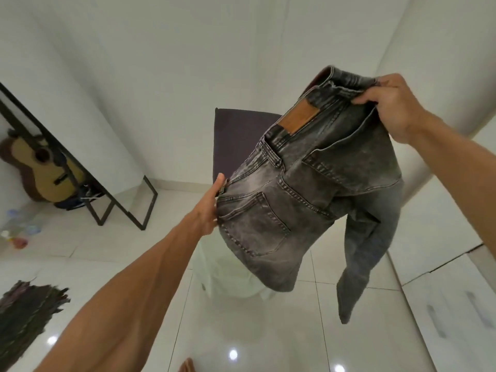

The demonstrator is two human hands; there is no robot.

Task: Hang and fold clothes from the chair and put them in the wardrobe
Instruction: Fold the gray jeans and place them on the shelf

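Jeans (308, 189) mid-air over chair (236, 140): my right grip (394, 103) clenched on waistband, left grip (212, 208) pinching its other end. Not folded yet. White garment (228, 272) waits on chair; wardrobe (456, 304), right, looks shut.

Readable text: none in this view.
Leather patch: a brown leather patch (298, 120) is sewn to the back waistband of the grey jeans (257, 218); its face is too blurred to show any lettering.
Numbers, brands, signs: none legible on the jeans or elsewhere in the room.
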